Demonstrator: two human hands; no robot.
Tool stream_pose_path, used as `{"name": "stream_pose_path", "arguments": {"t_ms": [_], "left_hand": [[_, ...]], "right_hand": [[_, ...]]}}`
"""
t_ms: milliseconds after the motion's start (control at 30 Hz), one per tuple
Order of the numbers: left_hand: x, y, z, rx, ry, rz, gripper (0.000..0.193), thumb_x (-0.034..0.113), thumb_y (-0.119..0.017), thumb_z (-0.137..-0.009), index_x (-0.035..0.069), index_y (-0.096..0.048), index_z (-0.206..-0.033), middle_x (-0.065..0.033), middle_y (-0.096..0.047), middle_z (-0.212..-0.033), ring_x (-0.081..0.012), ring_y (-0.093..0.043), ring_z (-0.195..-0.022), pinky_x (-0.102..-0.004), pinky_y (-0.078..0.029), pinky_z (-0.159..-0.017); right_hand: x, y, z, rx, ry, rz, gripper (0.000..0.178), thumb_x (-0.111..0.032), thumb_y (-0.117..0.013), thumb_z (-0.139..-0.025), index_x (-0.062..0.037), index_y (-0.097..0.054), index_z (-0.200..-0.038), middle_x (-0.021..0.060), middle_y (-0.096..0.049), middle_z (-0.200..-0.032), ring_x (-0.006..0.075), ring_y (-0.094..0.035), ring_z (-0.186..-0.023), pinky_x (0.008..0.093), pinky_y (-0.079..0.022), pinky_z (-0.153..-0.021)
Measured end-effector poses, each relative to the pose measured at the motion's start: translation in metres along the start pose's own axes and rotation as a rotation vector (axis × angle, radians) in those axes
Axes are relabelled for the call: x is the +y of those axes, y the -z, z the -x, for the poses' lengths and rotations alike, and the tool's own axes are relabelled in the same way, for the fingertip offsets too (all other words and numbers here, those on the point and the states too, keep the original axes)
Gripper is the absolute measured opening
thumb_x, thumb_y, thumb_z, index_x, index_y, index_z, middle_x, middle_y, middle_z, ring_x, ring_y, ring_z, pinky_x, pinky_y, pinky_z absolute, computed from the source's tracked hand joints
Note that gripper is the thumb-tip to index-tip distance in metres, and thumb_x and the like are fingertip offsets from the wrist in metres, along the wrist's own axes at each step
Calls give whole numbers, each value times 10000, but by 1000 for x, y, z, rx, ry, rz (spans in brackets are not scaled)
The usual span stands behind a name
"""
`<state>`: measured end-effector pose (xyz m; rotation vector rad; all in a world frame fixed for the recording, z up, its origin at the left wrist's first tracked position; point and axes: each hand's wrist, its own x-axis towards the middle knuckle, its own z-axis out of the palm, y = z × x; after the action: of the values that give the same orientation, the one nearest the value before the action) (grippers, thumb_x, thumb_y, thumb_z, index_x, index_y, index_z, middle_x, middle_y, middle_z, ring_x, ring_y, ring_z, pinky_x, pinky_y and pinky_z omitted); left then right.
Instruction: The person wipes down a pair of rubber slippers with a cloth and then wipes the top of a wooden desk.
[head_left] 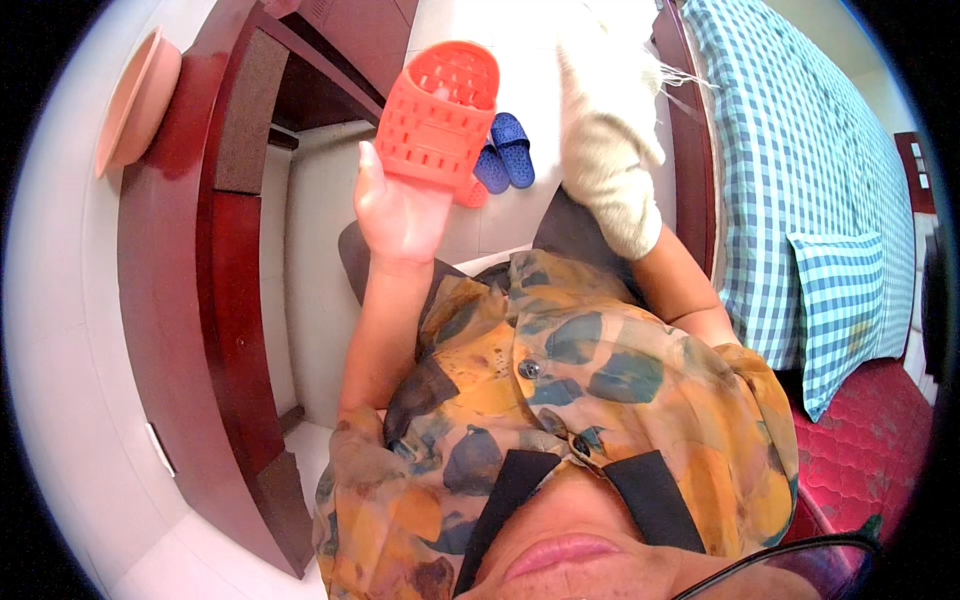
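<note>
An orange-red plastic slipper (436, 140) with rows of holes is raised upright in front of me. My left hand (405, 220) is pushed into it from below, with the thumb outside along its edge and the other fingers out of sight in it. A cream cloth (612, 165) with a loose fringe covers my right hand completely. It hangs from the hand toward the floor, and the fingers beneath are hidden. Behind the raised slipper, part of another red slipper (471, 193) shows on the floor.
A pair of blue slippers (513, 150) lies on the pale floor. To the left stands a dark red desk (190, 250) with a pink basin (140, 105) on it. A bed with a blue checked sheet (790, 150) and a matching pillow (840, 310) is at the right.
</note>
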<state>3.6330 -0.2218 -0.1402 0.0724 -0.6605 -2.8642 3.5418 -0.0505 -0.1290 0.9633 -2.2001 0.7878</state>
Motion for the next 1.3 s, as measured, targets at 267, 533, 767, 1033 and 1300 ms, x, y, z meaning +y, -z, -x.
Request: {"name": "stream_pose_path", "arguments": {"t_ms": [267,533,767,1033,1300], "left_hand": [[-27,14,6,78,135,59,501,361,-312,-940,58,-367,-1335,-141,-407,-1356,-322,-414,-1226,-464,-317,-1043],[-28,5,6,73,80,-17,490,318,-311,-951,15,-327,-1336,-121,-392,-1365,-272,-398,-1231,-431,-292,-1042],[-5,30,11,-27,94,271,515,322,-312,-939,41,-298,-1371,-125,-352,-1403,-300,-325,-1296,-504,-225,-1073],[-8,28,0,3,98,291,417,240,-295,-957,11,-405,-1287,-153,-440,-1327,-283,-415,-1228,-454,-293,-1052],[-6,3,9,-11,97,12,450,294,-303,-975,35,-334,-1342,-134,-390,-1368,-272,-397,-1242,-445,-303,-1052]], "right_hand": [[-59,-19,-7,40,270,-71,326,-47,-497,-766,-5,-542,-1086,185,-538,-1006,340,-534,-945,386,-446,-816],[-17,-14,-18,-88,226,41,349,-44,-497,-759,16,-524,-1102,204,-510,-1056,352,-512,-983,391,-431,-847],[27,11,0,-17,-93,90,371,-42,-497,-753,35,-509,-1116,220,-484,-1100,362,-493,-1016,395,-418,-875],[-57,-7,-13,78,263,-57,398,-39,-497,-746,56,-491,-1132,238,-456,-1150,375,-471,-1054,400,-403,-907],[-50,-4,-15,30,375,9,425,-36,-497,-738,78,-474,-1147,256,-427,-1200,387,-449,-1092,405,-387,-938]]}}
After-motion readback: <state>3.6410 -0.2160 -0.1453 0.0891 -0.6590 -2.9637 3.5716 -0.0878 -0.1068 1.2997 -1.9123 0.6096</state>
